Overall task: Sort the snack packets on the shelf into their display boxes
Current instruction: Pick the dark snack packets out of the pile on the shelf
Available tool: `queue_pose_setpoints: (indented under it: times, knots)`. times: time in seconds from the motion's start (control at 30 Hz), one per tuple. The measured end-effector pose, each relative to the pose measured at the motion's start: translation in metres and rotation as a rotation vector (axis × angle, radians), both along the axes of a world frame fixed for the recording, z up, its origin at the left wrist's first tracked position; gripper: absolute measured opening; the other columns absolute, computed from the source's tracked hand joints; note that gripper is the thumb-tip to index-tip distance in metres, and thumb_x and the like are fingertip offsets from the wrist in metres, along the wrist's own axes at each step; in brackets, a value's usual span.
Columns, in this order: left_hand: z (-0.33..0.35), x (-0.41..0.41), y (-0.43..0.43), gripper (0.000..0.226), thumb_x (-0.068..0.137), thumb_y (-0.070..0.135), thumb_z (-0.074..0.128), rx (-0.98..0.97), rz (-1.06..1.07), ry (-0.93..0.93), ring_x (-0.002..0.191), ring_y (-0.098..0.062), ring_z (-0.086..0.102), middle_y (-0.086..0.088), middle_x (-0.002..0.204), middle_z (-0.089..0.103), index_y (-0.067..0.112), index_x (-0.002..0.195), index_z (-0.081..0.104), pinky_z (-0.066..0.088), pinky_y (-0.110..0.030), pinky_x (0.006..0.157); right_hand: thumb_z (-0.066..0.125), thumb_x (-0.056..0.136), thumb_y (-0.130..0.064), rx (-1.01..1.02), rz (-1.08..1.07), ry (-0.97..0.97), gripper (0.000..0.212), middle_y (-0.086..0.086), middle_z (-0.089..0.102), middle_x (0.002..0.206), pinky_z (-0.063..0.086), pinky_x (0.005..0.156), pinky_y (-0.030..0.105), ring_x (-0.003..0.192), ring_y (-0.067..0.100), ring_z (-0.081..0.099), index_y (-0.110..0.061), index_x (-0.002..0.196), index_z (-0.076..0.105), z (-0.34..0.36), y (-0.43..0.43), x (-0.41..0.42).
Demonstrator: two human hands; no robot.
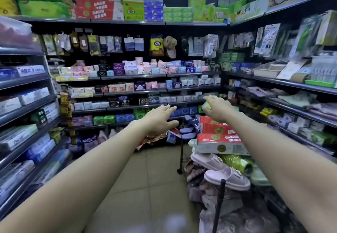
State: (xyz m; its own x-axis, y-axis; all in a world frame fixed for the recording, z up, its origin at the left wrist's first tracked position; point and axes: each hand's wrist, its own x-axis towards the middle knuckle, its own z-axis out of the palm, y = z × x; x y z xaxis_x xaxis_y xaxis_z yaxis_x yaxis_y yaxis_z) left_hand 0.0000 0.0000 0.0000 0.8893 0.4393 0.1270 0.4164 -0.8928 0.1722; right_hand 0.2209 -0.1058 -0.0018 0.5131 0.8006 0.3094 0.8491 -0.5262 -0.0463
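From the head camera, both bare forearms stretch forward down a shop aisle, the hands well apart from each other. The small light-green packet (207,105) sits in the right hand (218,109), pinched under the curled fingers at the hand's left edge. It is held in the air in front of the lower rows of the dark metal back shelf (135,77) and touches no shelf. Only a blurred green patch of it shows below the fingers, so which way it points and how its long axis runs cannot be told; it seems to be a soft wrapper rather than a box. The right hand is turned palm down, knuckles up, wrist straight in line with the forearm. The left hand (158,119) is lower and further left, palm down, fingers straight and spread and the thumb out to the side, holding nothing and touching nothing. The back shelf carries rows of small pink, white, blue and green boxed packs. Below the right hand is a stack of red-and-white wrapped tissue packs (218,137), with dark blue slippers (189,125) just beside its left edge. Pale pink slippers (228,178) lie on a heap nearer the camera. A thin black pole (218,201) stands in front of the heap, and a beige tiled floor (155,168) runs between the arms.
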Motion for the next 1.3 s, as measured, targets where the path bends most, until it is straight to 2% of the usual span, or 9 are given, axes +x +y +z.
queue_pose_setpoints:
  times: [0.2, 0.37, 0.53, 0.83, 1.3]
  knots:
    - [-0.043, 0.024, 0.033, 0.067, 0.102, 0.045, 0.041, -0.034, 0.015, 0.097, 0.152, -0.019, 0.003, -0.005, 0.165, 0.007, 0.022, 0.157, 0.011, 0.01, -0.036, 0.121, 0.037, 0.102, -0.038, -0.062, 0.021, 0.056, 0.055, 0.008, 0.033, 0.154, 0.04, 0.104, 0.045, 0.134, 0.032, 0.04, -0.016, 0.151, 0.027, -0.046, 0.045, 0.021]
    - [-0.081, 0.061, 0.08, 0.068, 0.102, 0.044, 0.042, -0.072, 0.029, 0.147, 0.152, -0.019, 0.002, -0.004, 0.165, 0.007, 0.021, 0.158, 0.01, 0.008, -0.035, 0.12, 0.04, 0.102, -0.034, -0.094, 0.064, 0.091, 0.053, 0.008, 0.034, 0.154, 0.035, 0.104, 0.042, 0.136, 0.031, 0.038, -0.016, 0.15, 0.029, -0.082, 0.098, 0.053]
    - [-0.105, 0.119, 0.14, 0.067, 0.103, 0.044, 0.04, -0.057, 0.061, 0.225, 0.152, -0.023, 0.004, -0.005, 0.165, 0.007, 0.021, 0.158, 0.008, 0.009, -0.041, 0.122, 0.041, 0.102, -0.032, -0.159, 0.11, 0.098, 0.046, 0.012, 0.042, 0.145, 0.039, 0.094, 0.042, 0.128, 0.033, 0.045, -0.011, 0.142, 0.038, -0.112, 0.168, 0.109]
    - [-0.117, 0.219, 0.252, 0.068, 0.102, 0.045, 0.041, -0.082, 0.117, 0.252, 0.152, -0.023, 0.004, -0.006, 0.165, 0.007, 0.02, 0.157, 0.01, 0.01, -0.04, 0.122, 0.042, 0.102, -0.032, -0.189, 0.172, 0.126, 0.052, 0.011, 0.04, 0.149, 0.039, 0.098, 0.043, 0.131, 0.033, 0.043, -0.013, 0.149, 0.032, -0.127, 0.298, 0.216]
    - [-0.151, 0.31, 0.454, 0.068, 0.103, 0.045, 0.04, -0.168, 0.123, 0.275, 0.152, -0.023, 0.0, -0.005, 0.165, 0.004, 0.021, 0.157, 0.007, 0.007, -0.043, 0.123, 0.043, 0.1, -0.035, -0.221, 0.164, 0.178, 0.056, 0.009, 0.035, 0.153, 0.035, 0.105, 0.044, 0.136, 0.033, 0.038, -0.016, 0.151, 0.029, -0.164, 0.497, 0.309]
